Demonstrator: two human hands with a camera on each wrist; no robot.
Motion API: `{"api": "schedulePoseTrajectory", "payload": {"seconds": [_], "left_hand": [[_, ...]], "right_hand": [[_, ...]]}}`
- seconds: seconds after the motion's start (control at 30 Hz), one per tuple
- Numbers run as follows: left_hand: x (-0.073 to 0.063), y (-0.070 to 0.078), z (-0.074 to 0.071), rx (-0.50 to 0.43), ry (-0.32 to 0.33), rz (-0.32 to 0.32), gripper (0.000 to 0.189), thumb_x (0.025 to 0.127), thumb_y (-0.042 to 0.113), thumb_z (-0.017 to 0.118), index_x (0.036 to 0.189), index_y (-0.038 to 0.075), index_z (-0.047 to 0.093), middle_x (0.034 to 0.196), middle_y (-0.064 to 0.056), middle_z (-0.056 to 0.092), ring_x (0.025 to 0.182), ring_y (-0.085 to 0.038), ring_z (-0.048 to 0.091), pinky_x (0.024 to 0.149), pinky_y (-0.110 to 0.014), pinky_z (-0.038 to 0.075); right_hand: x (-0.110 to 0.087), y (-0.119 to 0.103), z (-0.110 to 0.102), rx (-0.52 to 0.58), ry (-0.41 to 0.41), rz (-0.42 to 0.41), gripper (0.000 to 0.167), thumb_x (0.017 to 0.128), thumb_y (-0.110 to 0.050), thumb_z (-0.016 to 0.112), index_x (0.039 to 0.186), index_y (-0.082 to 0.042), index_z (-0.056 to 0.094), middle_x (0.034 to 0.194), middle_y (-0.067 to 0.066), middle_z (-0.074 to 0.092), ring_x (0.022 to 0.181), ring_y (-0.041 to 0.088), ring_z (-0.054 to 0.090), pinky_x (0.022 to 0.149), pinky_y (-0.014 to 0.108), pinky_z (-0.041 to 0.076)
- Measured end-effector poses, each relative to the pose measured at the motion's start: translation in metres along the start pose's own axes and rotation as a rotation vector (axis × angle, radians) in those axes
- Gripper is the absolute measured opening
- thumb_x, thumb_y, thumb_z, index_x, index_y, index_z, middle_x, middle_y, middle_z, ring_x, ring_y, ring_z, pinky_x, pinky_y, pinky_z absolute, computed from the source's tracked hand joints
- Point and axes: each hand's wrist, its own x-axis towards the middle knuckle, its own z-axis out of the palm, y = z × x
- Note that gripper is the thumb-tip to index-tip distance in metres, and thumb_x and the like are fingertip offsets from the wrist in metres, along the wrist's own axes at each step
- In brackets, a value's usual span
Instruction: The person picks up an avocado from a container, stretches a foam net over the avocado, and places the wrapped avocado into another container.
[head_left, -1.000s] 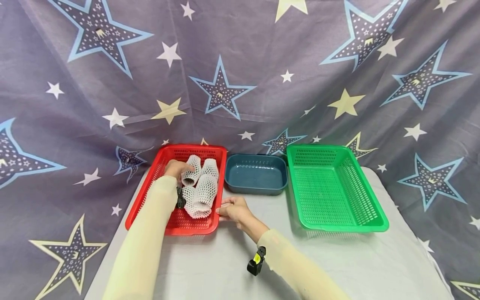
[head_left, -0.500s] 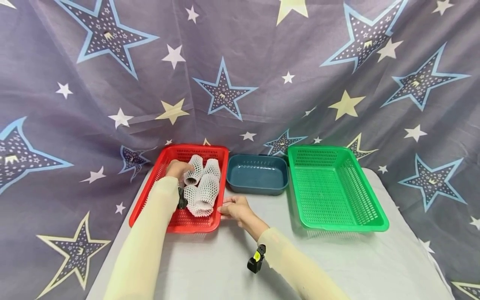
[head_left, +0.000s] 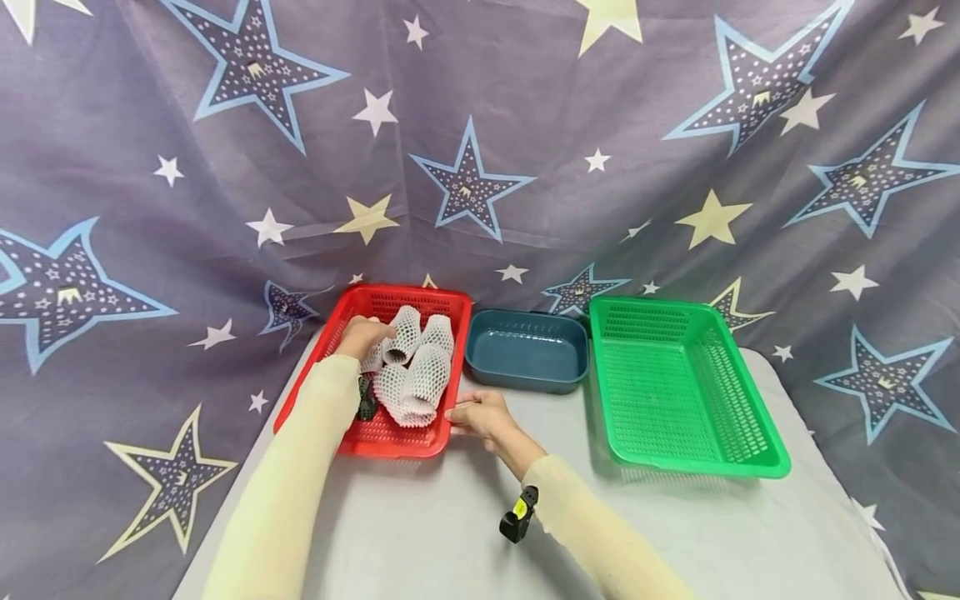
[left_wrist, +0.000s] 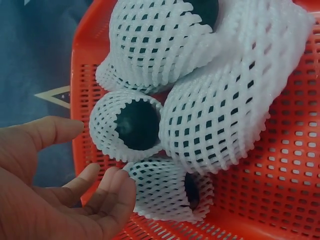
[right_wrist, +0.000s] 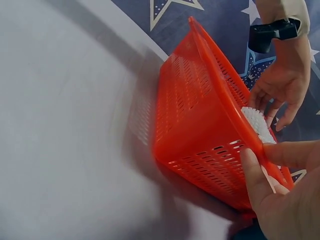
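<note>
In the head view a red basket (head_left: 397, 450) at the left holds several white foam net sleeves (head_left: 427, 375). Dark green, smooth rounded items (left_wrist: 137, 125) show inside the sleeves in the left wrist view; their exact kind is unclear. My left hand (head_left: 362, 337) reaches in over the basket's left side. Its thumb stands apart from the loosely bent fingers (left_wrist: 120, 192), which lie against or just beside a lower sleeved item (left_wrist: 165, 187), with nothing gripped. At the basket's right front, my right hand (right_wrist: 295, 185) pinches the rim between thumb and fingers.
A dark blue rectangular dish (head_left: 525, 350) stands right of the red basket, near its side. Further right is a green basket (head_left: 690, 467). All three stand on a pale-covered table (head_left: 420, 533), before a starry grey curtain (head_left: 510, 75). A black wrist strap device (head_left: 519, 515) hangs at my right wrist.
The head view has turned a little left, so the scene shifts right. Relative to the sleeves, my left hand has drawn slightly left. My right hand keeps its hold on the rim.
</note>
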Motion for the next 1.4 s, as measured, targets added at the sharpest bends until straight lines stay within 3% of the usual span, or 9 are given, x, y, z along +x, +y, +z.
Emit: {"api": "schedulePoseTrajectory", "payload": {"seconds": [0.17,0.37,0.5,0.6,0.73,0.87,1.0,1.13,1.4], "left_hand": [[0.001,0.005,0.000,-0.044,-0.004,-0.012,0.063,0.091,0.025,0.063,0.142,-0.010,0.048,0.145,-0.025,0.051,0.124,-0.032,0.052,0.113,-0.044,0.045],[-0.001,0.016,0.003,-0.045,0.027,0.050,0.048,0.093,0.027,0.060,0.128,-0.004,0.062,0.138,-0.022,0.058,0.118,-0.029,0.052,0.113,-0.044,0.045],[-0.007,0.029,0.011,-0.192,0.051,0.091,0.031,0.094,0.024,0.061,0.114,0.001,0.065,0.124,-0.016,0.061,0.112,-0.026,0.054,0.108,-0.040,0.047],[-0.016,0.040,0.016,-0.331,0.057,0.133,0.034,0.094,0.020,0.061,0.123,0.002,0.061,0.130,-0.015,0.059,0.119,-0.027,0.054,0.109,-0.040,0.045],[-0.034,0.055,0.021,-0.376,0.059,0.230,0.047,0.094,0.020,0.058,0.138,0.003,0.056,0.139,-0.019,0.058,0.125,-0.029,0.054,0.107,-0.040,0.046],[-0.053,0.070,0.028,-0.412,0.043,0.327,0.047,0.093,0.019,0.058,0.138,0.006,0.057,0.134,-0.019,0.062,0.119,-0.028,0.057,0.097,-0.036,0.048],[-0.073,0.082,0.037,-0.463,0.033,0.431,0.044,0.093,0.017,0.061,0.136,0.006,0.059,0.127,-0.020,0.063,0.115,-0.030,0.060,0.094,-0.035,0.050],[-0.092,0.087,0.053,-0.487,0.027,0.552,0.041,0.094,0.014,0.065,0.133,0.004,0.060,0.124,-0.022,0.064,0.116,-0.033,0.062,0.101,-0.040,0.051],[-0.115,0.072,0.098,-0.411,-0.003,0.657,0.046,0.097,0.023,0.065,0.140,0.011,0.056,0.136,-0.014,0.063,0.130,-0.034,0.056,0.110,-0.051,0.046]], "right_hand": [[0.000,0.000,-0.002,0.006,0.002,0.015,0.030,0.084,0.017,0.067,0.112,0.019,0.060,0.075,0.006,0.067,0.060,0.011,0.067,0.075,0.036,0.063],[0.001,-0.002,-0.001,-0.022,0.048,0.013,0.027,0.083,0.016,0.069,0.109,0.018,0.061,0.075,0.004,0.063,0.062,0.011,0.067,0.074,0.036,0.063],[0.001,-0.006,-0.006,-0.075,0.078,-0.034,0.035,0.081,0.013,0.072,0.114,0.017,0.061,0.077,0.008,0.067,0.063,0.011,0.067,0.072,0.037,0.064],[0.002,-0.014,-0.015,-0.119,0.092,-0.091,0.038,0.083,0.011,0.071,0.119,0.015,0.061,0.083,0.014,0.072,0.066,0.015,0.070,0.068,0.033,0.063],[0.002,-0.036,-0.031,-0.177,0.074,-0.163,0.033,0.090,0.005,0.066,0.122,0.011,0.063,0.096,0.023,0.074,0.072,0.021,0.072,0.065,0.028,0.060],[-0.002,-0.064,-0.047,-0.267,0.064,-0.256,0.031,0.093,0.001,0.064,0.124,0.006,0.065,0.104,0.022,0.075,0.081,0.027,0.074,0.065,0.024,0.058],[-0.008,-0.087,-0.061,-0.406,0.060,-0.376,0.032,0.096,-0.005,0.063,0.128,0.001,0.064,0.113,0.022,0.074,0.100,0.037,0.071,0.077,0.031,0.060],[-0.016,-0.099,-0.077,-0.536,0.070,-0.501,0.035,0.100,-0.014,0.064,0.134,-0.004,0.063,0.122,0.020,0.071,0.111,0.035,0.069,0.095,0.044,0.057],[-0.033,-0.091,-0.100,-0.668,0.154,-0.590,0.049,0.103,-0.030,0.061,0.149,-0.016,0.051,0.150,0.011,0.056,0.139,0.029,0.052,0.112,0.051,0.046]]}}
